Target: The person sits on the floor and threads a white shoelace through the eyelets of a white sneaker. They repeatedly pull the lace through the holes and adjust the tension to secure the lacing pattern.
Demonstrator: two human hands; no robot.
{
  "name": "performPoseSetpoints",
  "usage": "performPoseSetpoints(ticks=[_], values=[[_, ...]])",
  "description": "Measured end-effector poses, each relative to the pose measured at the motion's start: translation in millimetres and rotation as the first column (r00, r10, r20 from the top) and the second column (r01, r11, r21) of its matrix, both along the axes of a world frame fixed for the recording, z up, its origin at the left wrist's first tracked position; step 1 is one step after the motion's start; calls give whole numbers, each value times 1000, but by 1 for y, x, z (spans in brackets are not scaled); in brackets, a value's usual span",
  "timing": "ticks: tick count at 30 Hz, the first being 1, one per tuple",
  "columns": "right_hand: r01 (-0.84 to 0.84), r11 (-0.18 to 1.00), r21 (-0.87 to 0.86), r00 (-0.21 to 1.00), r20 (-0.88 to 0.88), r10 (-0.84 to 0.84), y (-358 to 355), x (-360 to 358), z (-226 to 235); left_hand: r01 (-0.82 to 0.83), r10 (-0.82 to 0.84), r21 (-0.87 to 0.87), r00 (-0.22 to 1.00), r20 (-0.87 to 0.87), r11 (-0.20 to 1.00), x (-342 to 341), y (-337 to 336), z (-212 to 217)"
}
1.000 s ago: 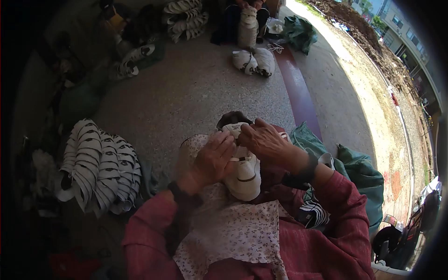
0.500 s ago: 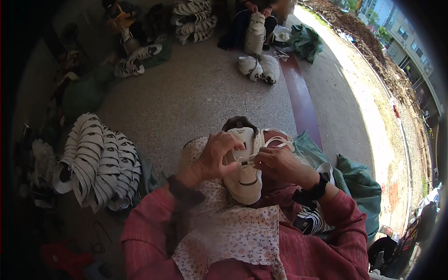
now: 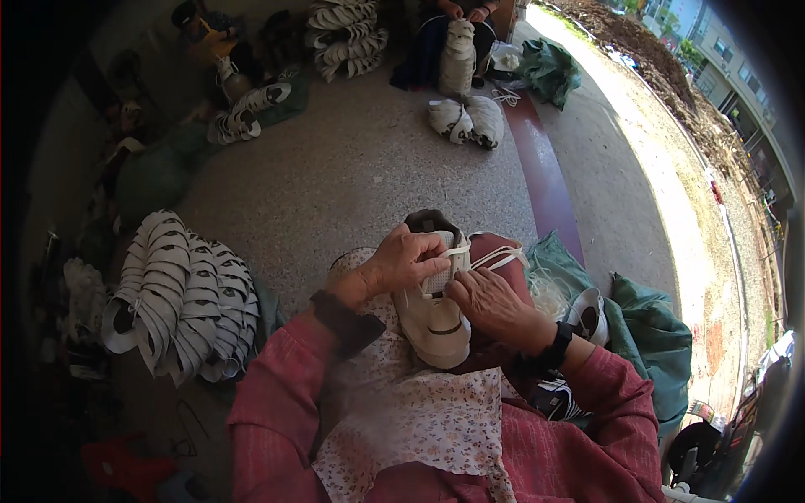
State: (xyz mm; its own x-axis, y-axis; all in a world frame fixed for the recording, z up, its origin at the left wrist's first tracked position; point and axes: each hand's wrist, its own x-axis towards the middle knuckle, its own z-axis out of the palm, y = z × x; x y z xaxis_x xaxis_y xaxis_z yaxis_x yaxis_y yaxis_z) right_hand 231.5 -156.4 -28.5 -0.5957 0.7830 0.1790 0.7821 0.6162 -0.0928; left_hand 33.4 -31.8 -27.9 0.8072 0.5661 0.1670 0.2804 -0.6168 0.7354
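A white shoe upper (image 3: 433, 325) with a dark collar lies across my lap, its toe toward me. White shoelace (image 3: 505, 254) runs through its eyelets and loops out on the right. At the left of the tongue, my left hand (image 3: 402, 261) is closed, thumb and forefinger pinching a piece of the lace. My right hand (image 3: 496, 306) bends over the shoe's right edge, its fingertips pressed together at the lower eyelets. What lies under those fingertips is hidden.
Stacked shoe uppers (image 3: 180, 293) stand on the floor at left. Green sacks (image 3: 641, 335) and a bundle of white laces (image 3: 549, 293) lie at right. Another person's hands (image 3: 464, 12) work over a stack of uppers (image 3: 458, 63) at the back. Tied uppers (image 3: 466, 122) lie nearer.
My left hand has gone from spread fingers beside the shoe to a pinch on the lace over the tongue. My right hand has shifted slightly down and turned flatter onto the shoe.
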Motion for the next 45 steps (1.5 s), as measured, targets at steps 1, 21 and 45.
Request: performPoseSetpoints(ticks=[1,21,45], values=[[-6,1000,-11,999,-54,5,0,1,-2,8,-8,4,1000,-9,1000,1,1,1],[-173,983,54,972,-152,180,-2,18,7,64,-86,-322,995,-55,944,3,8,5],[128,959,252,963,-261,-60,2,6,-19,103,-103,1,993,-60,995,5,-1,-10]])
